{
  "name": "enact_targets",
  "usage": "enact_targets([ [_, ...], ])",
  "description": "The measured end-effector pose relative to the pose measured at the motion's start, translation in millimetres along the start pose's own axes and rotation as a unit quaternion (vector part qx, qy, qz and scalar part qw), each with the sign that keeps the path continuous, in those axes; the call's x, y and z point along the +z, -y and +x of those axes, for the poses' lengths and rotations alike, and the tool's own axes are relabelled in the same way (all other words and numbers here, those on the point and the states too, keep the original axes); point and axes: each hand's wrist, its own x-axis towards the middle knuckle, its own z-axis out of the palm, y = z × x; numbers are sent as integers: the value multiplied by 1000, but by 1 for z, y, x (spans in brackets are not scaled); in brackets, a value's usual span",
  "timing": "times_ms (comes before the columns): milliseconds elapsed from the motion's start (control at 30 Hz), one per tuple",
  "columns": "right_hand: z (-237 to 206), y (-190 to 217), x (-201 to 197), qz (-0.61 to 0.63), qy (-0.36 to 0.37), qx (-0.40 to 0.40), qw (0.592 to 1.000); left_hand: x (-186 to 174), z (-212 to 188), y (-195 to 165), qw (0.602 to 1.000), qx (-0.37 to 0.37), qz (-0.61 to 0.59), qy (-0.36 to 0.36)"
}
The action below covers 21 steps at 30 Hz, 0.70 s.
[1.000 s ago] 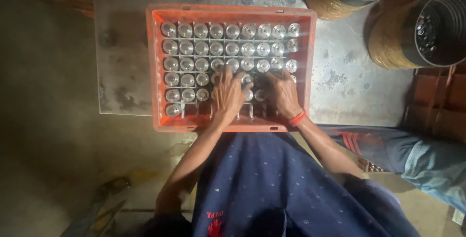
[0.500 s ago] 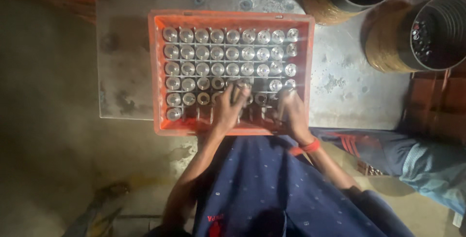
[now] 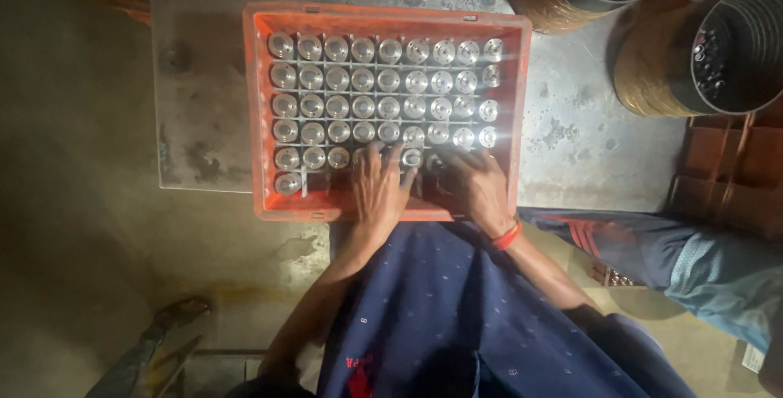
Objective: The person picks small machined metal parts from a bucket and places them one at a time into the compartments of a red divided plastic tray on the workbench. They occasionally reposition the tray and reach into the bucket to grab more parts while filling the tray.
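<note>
Reaching into an orange crate (image 3: pixel 254 104) on the metal surface (image 3: pixel 587 145), the left hand (image 3: pixel 379 190) and right hand (image 3: pixel 477 186) lay flat, fingers spread, grasping nothing, over the near row of a grid of shiny metal cylinders (image 3: pixel 363 80). Far rows stood full; near-right slots, partly hidden, appeared unfilled. Two wire coils (image 3: pixel 701 59) sat far right.

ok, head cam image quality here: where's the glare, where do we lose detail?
Head view: glare blows out the shiny round metal caps at the right end of the orange plastic crate; the left hand and right hand are lit and readable; the floor at left and the frame corners fall into dark shadow; the grey metal table shows dull, blotchy reflections; the whole frame is slightly soft.
</note>
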Motion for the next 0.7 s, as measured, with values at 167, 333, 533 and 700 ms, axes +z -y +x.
enact_targets([
  [167, 19, -7, 14, 38, 42, -38, 998, 6, 21, 0, 994, -1, -19, 111],
  [333, 15, -15, -28, 92, 78, 32, 992, -22, 31, 21, 982, 59, -157, 81],
  [533, 3, -25, -38, 553, -89, 174, 810, -19, 34, 23, 799, -106, -587, 81],
  [700, -13, 0, -3, 414, 20, 263, 871, -14, 9, 10, 910, -61, -397, 102],
])
